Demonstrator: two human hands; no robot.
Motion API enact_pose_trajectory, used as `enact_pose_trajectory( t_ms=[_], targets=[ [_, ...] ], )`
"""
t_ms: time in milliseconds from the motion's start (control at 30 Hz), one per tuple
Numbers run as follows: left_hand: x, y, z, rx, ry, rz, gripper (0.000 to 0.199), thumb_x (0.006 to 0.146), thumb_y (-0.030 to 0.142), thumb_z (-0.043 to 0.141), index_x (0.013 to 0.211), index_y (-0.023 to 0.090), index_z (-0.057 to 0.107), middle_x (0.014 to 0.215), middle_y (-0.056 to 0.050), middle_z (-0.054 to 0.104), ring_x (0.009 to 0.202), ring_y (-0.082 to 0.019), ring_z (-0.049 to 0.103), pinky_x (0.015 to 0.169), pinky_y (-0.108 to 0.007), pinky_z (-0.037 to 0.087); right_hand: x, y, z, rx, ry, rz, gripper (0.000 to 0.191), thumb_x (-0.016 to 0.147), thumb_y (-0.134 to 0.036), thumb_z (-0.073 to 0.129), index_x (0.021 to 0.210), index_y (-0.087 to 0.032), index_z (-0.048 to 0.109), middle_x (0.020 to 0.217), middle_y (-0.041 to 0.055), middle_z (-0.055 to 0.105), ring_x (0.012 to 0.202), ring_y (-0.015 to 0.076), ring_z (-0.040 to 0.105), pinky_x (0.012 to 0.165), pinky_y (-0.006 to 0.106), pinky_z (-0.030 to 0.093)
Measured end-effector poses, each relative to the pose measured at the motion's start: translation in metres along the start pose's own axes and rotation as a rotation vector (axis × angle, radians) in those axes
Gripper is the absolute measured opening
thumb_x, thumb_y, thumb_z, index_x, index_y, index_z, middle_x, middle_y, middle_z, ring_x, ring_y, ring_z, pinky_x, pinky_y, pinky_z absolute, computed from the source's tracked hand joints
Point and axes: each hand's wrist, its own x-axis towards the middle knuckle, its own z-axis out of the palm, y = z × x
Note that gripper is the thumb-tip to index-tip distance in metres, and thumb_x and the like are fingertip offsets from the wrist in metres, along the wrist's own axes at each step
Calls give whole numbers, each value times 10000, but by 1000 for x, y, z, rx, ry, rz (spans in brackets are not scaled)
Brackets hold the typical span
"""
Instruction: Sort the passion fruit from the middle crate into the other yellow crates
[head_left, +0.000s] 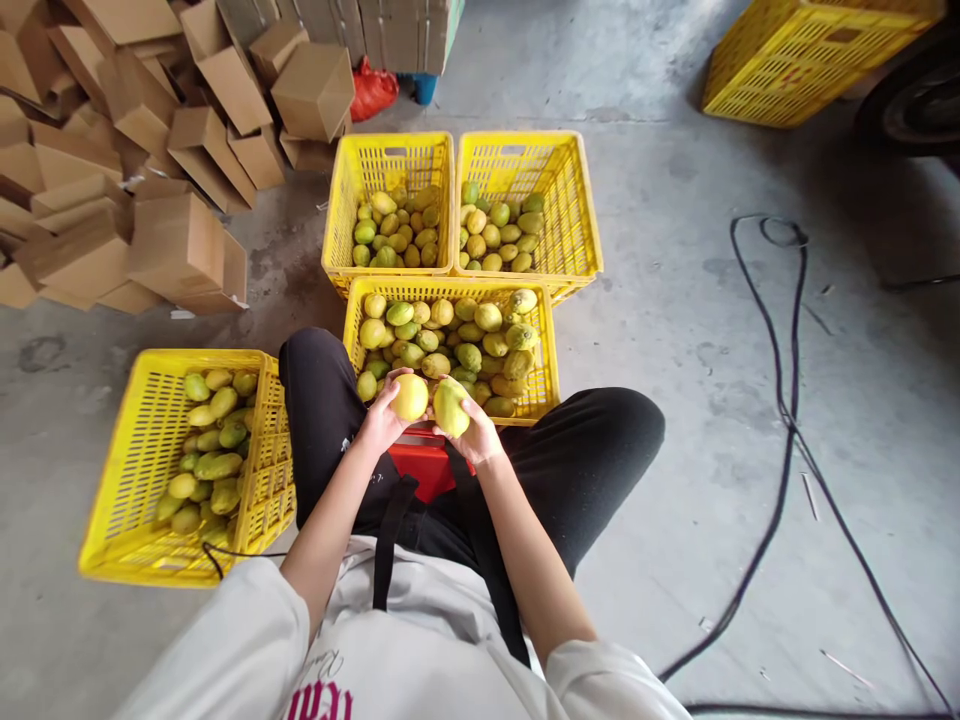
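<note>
My left hand [384,412] is closed round a smooth, round yellow fruit [410,397]. In my right hand [478,432] is a longer yellow-green fruit [451,407], held upright beside the first one. Both hands are close together above my lap, at the near edge of a yellow plastic crate [546,368]. Many similar fruits [469,357], green to yellow, some round and some oblong, fill that crate's bottom. The exact kind of fruit is hard to tell.
Two more yellow crates with fruit, a left one [330,215] and a right one [585,210], stand behind. Another crate [112,480] sits at my left. Cardboard boxes [176,245] are heaped back left. A black cable [787,420] crosses the floor at right.
</note>
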Motion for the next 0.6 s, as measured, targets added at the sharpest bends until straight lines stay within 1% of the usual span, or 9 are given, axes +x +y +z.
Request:
enact_pose_trajectory(
  t_ms=[100, 200, 267, 367, 433, 500, 600],
  targets=[
    [1, -4, -4, 54, -35, -25, 373, 773, 349, 693, 1093, 242, 534, 1051, -47, 628, 837, -213, 660, 654, -330, 537, 1, 5, 1, 3, 3, -52, 472, 734, -298, 727, 1172, -258, 559, 987, 14, 630, 706, 147, 638, 413, 190, 498],
    [3, -6, -5, 69, -29, -22, 392, 768, 375, 705, 1093, 244, 528, 1056, -46, 622, 830, -212, 662, 641, -327, 536, 2, 5, 4, -8, 20, -69, 456, 737, -293, 730, 1160, -259, 562, 984, 9, 621, 687, 136, 627, 400, 179, 474],
    [3, -6, -4, 68, -11, -16, 379, 786, 407, 693, 1088, 244, 533, 1044, -48, 629, 813, -209, 666, 631, -321, 536, 1, 3, 5, 2, 33, -48, 449, 749, -346, 714, 1162, -252, 565, 983, 16, 633, 710, 151, 640, 442, 210, 514],
    [3, -4, -2, 40, 11, -13, 371, 818, 435, 667, 1112, 247, 543, 1030, -48, 645, 802, -209, 676, 673, -347, 553, 0, -3, 7, 70, 61, 9, 432, 766, -415, 632, 1156, -236, 578, 996, 36, 666, 793, 200, 668, 574, 303, 590],
    [3, -3, -1, 8, 11, -13, 401, 831, 425, 656, 1177, 261, 538, 1063, -51, 648, 827, -214, 684, 728, -376, 563, -1, -5, 7, 111, 79, 14, 429, 748, -372, 572, 1156, -239, 578, 1025, 48, 683, 872, 236, 674, 655, 365, 607],
    [3, -2, 0, -16, 7, -14, 449, 835, 396, 654, 1248, 278, 521, 1118, -56, 643, 882, -223, 685, 774, -393, 565, -1, -7, 6, 128, 89, 0, 466, 712, -310, 529, 1172, -250, 565, 1063, 54, 689, 943, 258, 668, 708, 416, 606],
    [3, -2, -1, -25, 14, -18, 460, 827, 342, 654, 1263, 278, 524, 1169, -59, 636, 965, -235, 673, 823, -408, 561, -1, -6, 4, 120, 91, -11, 522, 695, -275, 514, 1216, -254, 535, 1094, 59, 688, 972, 261, 665, 731, 451, 601]
  ],
)
